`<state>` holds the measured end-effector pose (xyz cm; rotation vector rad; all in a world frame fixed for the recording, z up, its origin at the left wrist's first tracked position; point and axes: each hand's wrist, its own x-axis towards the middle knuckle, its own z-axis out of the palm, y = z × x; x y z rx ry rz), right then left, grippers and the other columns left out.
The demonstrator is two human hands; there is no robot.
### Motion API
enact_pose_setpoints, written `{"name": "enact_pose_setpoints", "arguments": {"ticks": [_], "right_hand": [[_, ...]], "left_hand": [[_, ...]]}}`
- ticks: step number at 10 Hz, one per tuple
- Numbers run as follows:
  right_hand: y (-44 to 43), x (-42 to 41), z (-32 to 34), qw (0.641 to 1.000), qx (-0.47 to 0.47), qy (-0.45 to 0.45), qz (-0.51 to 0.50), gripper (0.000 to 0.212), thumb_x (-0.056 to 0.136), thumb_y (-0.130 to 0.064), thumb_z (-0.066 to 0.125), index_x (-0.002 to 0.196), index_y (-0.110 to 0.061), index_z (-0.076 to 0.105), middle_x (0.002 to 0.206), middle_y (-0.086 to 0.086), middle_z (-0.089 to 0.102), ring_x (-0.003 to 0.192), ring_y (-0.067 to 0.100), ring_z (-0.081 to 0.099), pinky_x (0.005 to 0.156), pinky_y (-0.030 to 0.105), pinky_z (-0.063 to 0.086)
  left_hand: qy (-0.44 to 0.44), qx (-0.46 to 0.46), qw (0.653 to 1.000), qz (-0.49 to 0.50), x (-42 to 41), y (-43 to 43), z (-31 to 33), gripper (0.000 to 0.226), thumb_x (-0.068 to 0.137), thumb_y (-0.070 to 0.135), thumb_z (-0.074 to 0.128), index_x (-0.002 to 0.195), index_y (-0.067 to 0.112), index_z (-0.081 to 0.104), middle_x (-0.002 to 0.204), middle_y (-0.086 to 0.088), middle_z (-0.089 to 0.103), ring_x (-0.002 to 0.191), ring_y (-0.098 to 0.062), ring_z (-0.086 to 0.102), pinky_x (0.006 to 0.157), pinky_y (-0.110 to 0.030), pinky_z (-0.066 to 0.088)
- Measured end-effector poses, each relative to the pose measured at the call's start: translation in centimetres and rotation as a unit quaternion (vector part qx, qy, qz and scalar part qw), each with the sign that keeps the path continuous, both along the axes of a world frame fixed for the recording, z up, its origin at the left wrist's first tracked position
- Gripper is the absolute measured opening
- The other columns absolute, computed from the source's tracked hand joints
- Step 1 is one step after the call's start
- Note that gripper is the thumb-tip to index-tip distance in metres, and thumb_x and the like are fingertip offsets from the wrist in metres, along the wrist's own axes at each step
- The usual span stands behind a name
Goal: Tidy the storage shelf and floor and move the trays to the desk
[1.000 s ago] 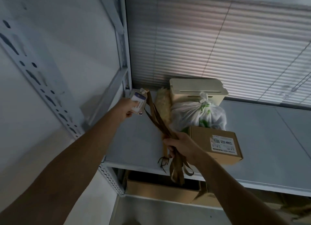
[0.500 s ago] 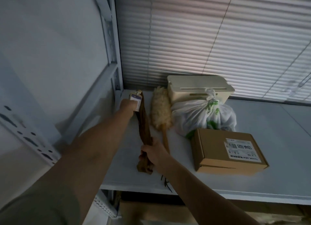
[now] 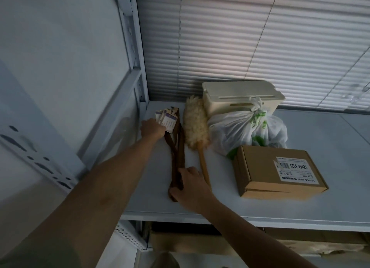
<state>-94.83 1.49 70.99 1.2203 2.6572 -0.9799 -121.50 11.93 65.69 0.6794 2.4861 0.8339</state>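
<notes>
A bundle of badge cards (image 3: 167, 119) on brown lanyard straps (image 3: 178, 153) lies along the left part of the white shelf (image 3: 280, 209). My left hand (image 3: 152, 129) holds the cards at the shelf's back left corner. My right hand (image 3: 189, 185) grips the near end of the straps close to the shelf's front edge. The straps lie stretched out on the shelf between both hands.
A fluffy duster with a wooden handle (image 3: 197, 135) lies just right of the straps. Beyond it stand a cream plastic box (image 3: 240, 95), a tied white plastic bag (image 3: 246, 131) and a labelled cardboard box (image 3: 278, 171). The shelf upright (image 3: 138, 71) and blinds (image 3: 260, 43) close the back.
Both hands have lowered the cards and straps from the air down onto the shelf. The straps now lie flat and straight beside the duster.
</notes>
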Motion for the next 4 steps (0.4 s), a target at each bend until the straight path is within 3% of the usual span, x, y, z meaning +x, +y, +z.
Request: {"name": "enact_pose_setpoints", "arguments": {"ticks": [2, 3, 4], "right_hand": [[0.4, 0.3, -0.8, 0.999, 0.012, 0.028, -0.01, 0.06, 0.09, -0.036, 0.059, 0.144, -0.015, 0.044, 0.142, 0.008, 0.047, 0.134, 0.029, 0.04, 0.113, 0.036, 0.033], [0.1, 0.6, -0.2, 0.999, -0.015, 0.043, -0.027, 0.056, 0.088, -0.036, 0.06, 0.139, -0.017, 0.049, 0.133, 0.009, 0.052, 0.125, 0.028, 0.048, 0.107, 0.039, 0.041], [0.0, 0.6, 0.3, 0.997, -0.037, 0.049, -0.049, 0.044, 0.086, -0.036, 0.059, 0.126, -0.017, 0.056, 0.12, 0.007, 0.055, 0.11, 0.027, 0.056, 0.096, 0.042, 0.05]], "left_hand": [[-0.003, 0.016, 1.0, -0.01, 0.1, 0.3, 0.3, 0.059, 0.075, 0.043, 0.062, 0.122, 0.007, 0.06, 0.122, -0.017, 0.059, 0.103, -0.031, 0.062, 0.082, -0.037, 0.056], [-0.005, 0.028, 1.0, 0.001, 1.8, -1.5, 2.1, 0.057, 0.081, 0.036, 0.061, 0.128, 0.004, 0.056, 0.132, -0.02, 0.055, 0.114, -0.033, 0.058, 0.086, -0.035, 0.051], [-0.001, 0.01, 1.0, 0.016, 3.4, -3.6, 4.2, 0.057, 0.09, 0.031, 0.056, 0.137, 0.0, 0.048, 0.143, -0.02, 0.048, 0.129, -0.035, 0.048, 0.101, -0.037, 0.043]]}}
